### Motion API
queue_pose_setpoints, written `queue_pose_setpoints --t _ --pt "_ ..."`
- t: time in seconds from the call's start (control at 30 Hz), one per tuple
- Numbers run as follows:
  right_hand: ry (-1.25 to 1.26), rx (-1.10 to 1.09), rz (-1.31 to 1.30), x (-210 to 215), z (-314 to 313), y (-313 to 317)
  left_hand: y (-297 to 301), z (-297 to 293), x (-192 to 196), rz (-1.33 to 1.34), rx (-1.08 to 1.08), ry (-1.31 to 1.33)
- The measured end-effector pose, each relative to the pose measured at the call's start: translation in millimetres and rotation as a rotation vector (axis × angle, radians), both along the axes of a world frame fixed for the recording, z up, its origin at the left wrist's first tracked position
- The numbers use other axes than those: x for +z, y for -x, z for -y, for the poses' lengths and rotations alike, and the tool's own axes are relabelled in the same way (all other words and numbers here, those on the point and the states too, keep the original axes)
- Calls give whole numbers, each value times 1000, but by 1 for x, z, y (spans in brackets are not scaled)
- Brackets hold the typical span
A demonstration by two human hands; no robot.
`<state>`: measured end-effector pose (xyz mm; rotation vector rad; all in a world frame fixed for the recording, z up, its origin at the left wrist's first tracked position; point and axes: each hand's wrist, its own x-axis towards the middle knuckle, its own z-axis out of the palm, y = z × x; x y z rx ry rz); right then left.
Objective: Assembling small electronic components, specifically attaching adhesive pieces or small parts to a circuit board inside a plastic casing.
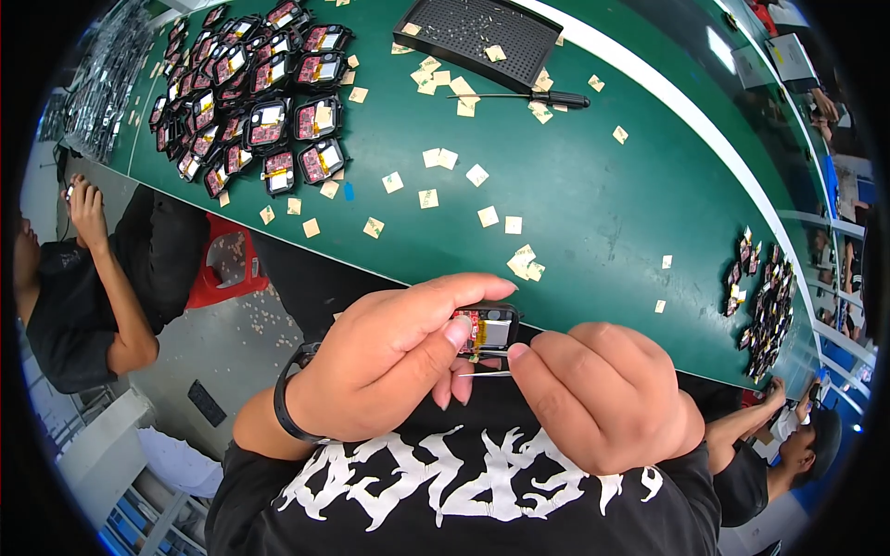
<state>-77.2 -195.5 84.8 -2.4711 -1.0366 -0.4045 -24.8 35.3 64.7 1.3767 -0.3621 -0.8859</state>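
Close to my body, my left hand [380, 357] grips a small black device housing [498, 332] between thumb and fingers. Inside the open housing show a red circuit board, a silvery block and a bit of yellow tape. My right hand [603, 398] is closed around a pair of thin metal tweezers [487, 373], whose tips point left. One arm of the tweezers lies over the lower edge of the housing, the other just below it. Whether the tips touch a part inside, I cannot tell.
Many similar open housings [269, 120] crowd the table's far left, with another cluster [769, 306] at right. Paper squares [427, 198] lie scattered on the green table [593, 213]. A screwdriver [561, 99] rests near a black perforated tray [473, 42]. People sit at left and right.
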Motion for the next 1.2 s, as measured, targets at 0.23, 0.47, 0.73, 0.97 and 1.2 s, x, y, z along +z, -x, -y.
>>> queue_pose_setpoints --t 0.23,0.47,0.73,0.97,1.2 --pt "-9 8 -4 -3 -1 0 0 1 1 29 -5 -50" --pt "99 -63 133 -2 -6 5 -2 2 3 96 -25 -92" --pt "88 -25 97 0 -6 4 0 2 2 90 1 -77" --pt "44 16 73 -3 -4 3 0 4 4 98 0 -101" --pt "77 -54 104 -5 -8 5 1 5 1 92 27 -120"
